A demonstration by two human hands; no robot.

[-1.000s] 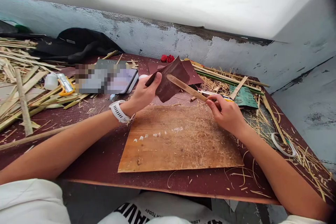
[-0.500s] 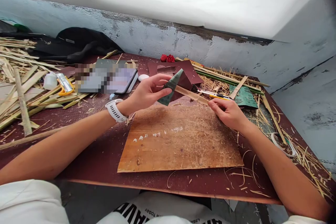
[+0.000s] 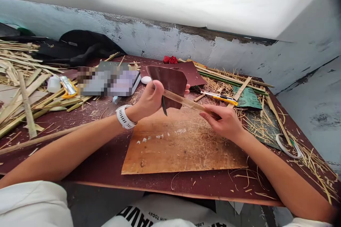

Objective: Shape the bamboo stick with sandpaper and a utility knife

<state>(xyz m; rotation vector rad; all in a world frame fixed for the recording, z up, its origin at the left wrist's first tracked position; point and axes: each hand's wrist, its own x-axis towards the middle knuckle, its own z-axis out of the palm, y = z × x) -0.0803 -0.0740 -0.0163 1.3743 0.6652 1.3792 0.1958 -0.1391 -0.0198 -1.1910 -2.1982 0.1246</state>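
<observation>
My left hand [image 3: 149,100] grips a folded piece of sandpaper [image 3: 169,78], its brown grit face toward me and a sliver of green backing below the thumb. A flat bamboo strip [image 3: 185,100] runs out from the thumb across the sandpaper to my right hand [image 3: 225,118], which is closed around the strip's other end. The strip's left end is hidden behind my left thumb. Both hands are raised over a worn wooden board [image 3: 183,149].
A yellow utility knife [image 3: 223,99] and a green sandpaper sheet [image 3: 249,97] lie to the right among shavings. Bamboo strips [image 3: 25,103], another cutter [image 3: 68,87] and a blurred device [image 3: 119,81] are on the left. A tape roll [image 3: 289,146] sits near the right edge.
My left hand has turned, so the sandpaper now shows its brown side instead of its green backing. My right hand has shifted slightly left and down with the strip.
</observation>
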